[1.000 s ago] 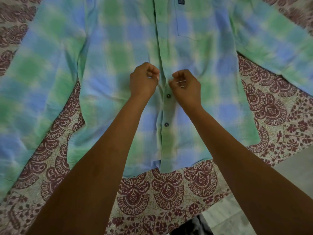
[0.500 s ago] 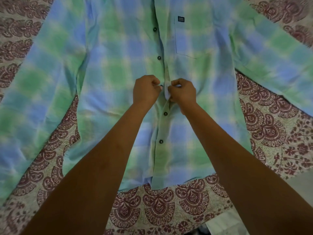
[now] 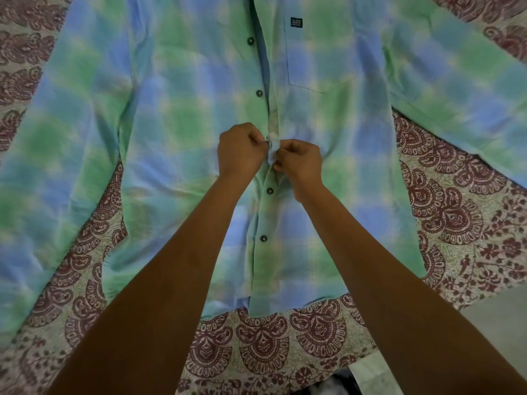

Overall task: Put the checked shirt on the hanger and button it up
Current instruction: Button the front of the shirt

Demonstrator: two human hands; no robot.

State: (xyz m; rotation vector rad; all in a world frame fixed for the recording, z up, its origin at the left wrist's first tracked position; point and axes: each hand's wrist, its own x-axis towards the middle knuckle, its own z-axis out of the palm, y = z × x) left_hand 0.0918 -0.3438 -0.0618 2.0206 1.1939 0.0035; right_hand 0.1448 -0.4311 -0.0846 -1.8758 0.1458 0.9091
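Observation:
The green and blue checked shirt lies flat and face up on a patterned bedsheet, sleeves spread to both sides. Two lower buttons are fastened; two upper buttons sit beside an open placket. My left hand pinches the button side of the placket at mid-chest. My right hand pinches the buttonhole edge right beside it, folding it up slightly. The button between my fingers is barely visible. No hanger shows; the collar is out of frame.
The bedsheet has maroon paisley print and ends at the lower right, where grey floor shows. A chest pocket with a dark label sits on the shirt's right half. Something dark lies at the bottom edge.
The view has drifted so the shirt sits lower in frame. Both hands stayed at the same button on the placket, working the two edges together.

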